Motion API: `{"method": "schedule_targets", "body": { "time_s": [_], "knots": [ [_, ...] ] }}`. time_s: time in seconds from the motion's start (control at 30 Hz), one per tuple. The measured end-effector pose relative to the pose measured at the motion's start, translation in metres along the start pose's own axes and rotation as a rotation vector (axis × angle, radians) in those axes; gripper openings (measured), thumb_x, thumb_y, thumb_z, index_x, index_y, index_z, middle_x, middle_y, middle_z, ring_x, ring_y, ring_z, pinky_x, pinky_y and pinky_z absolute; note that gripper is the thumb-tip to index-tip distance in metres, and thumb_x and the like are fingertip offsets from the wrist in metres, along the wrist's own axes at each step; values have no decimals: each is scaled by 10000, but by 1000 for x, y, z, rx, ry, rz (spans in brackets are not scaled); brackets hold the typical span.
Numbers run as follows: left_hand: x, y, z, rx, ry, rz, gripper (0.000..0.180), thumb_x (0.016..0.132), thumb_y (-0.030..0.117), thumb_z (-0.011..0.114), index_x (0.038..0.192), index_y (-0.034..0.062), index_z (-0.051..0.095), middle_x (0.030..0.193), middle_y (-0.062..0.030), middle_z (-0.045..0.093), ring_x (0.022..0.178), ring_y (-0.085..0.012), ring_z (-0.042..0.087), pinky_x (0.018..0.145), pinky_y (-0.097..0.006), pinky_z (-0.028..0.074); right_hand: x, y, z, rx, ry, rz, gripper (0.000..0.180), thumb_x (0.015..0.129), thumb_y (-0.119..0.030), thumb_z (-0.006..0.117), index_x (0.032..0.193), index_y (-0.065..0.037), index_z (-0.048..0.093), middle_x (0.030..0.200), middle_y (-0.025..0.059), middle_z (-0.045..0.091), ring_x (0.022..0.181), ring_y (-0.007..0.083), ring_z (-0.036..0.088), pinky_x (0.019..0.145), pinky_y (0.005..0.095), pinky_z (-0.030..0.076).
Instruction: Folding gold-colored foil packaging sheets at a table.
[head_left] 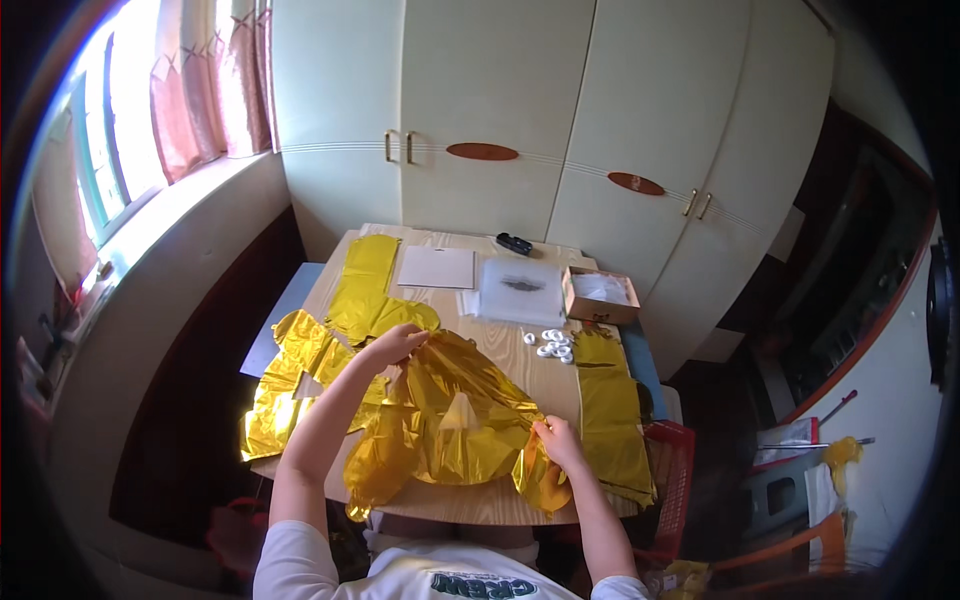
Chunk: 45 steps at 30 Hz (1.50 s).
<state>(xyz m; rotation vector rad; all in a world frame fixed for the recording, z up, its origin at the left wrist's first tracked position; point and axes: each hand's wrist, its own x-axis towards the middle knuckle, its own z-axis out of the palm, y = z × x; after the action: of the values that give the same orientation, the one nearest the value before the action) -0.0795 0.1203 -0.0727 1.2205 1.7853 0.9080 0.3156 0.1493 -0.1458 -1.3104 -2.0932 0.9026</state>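
A crumpled gold foil balloon (pixel 450 410) lies spread over the near part of a small wooden table (pixel 520 365). My left hand (pixel 395 345) pinches its far upper edge. My right hand (pixel 555 440) grips its lower right corner near the table's front edge. More flat gold foil pieces lie around it: one pile at the left (pixel 290 385), one strip toward the back left (pixel 365 285), and one strip along the right edge (pixel 605 410).
On the far half of the table are a white sheet (pixel 437 267), a clear plastic bag (pixel 522 290), an open cardboard box (pixel 600 296), several small white rings (pixel 553 345) and a dark small object (pixel 514 243). White cupboards (pixel 520 120) stand behind. A red crate (pixel 675 460) sits at the right.
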Motion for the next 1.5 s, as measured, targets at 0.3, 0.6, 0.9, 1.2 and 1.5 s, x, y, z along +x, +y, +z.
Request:
{"method": "schedule_targets", "body": {
  "time_s": [0.3,0.6,0.9,1.2,1.5],
  "knots": [
    [-69,-33,98,905,-71,518,779,883,605,556,1477,145,353,1539,-156,317,1398,-366,332,1140,-534,271,2,13,6,-396,123,22,278,884,-330,639,943,-61,602,881,179,663,829,394,640,704,475,511],
    [-119,-65,119,1011,-29,508,822,878,685,460,1522,199,304,1568,-159,276,1453,-418,204,1132,-650,142,-1,73,-69,-609,158,-223,608,899,-421,628,1380,-72,503,1460,151,459,1382,346,378,1143,523,264],
    [-125,-51,126,984,-51,488,870,884,654,501,1470,28,360,1557,-203,266,1458,-437,160,1140,-628,144,-15,110,-70,-570,145,-113,451,970,-420,511,1328,-160,600,1434,72,512,1367,314,414,1150,518,249],
    [-73,26,197,841,-157,857,622,940,457,527,1365,5,495,1497,-175,396,1442,-346,274,1162,-532,217,1,120,-83,-61,149,183,395,1000,-344,509,1093,-2,685,1082,77,657,1036,194,563,943,362,415],
    [0,77,342,885,-263,879,754,922,624,449,1488,133,366,1550,-164,314,1456,-352,237,1162,-542,201,15,147,-111,616,306,349,347,973,-306,601,1112,3,674,1015,23,669,892,105,590,812,272,464]
  ]
}}
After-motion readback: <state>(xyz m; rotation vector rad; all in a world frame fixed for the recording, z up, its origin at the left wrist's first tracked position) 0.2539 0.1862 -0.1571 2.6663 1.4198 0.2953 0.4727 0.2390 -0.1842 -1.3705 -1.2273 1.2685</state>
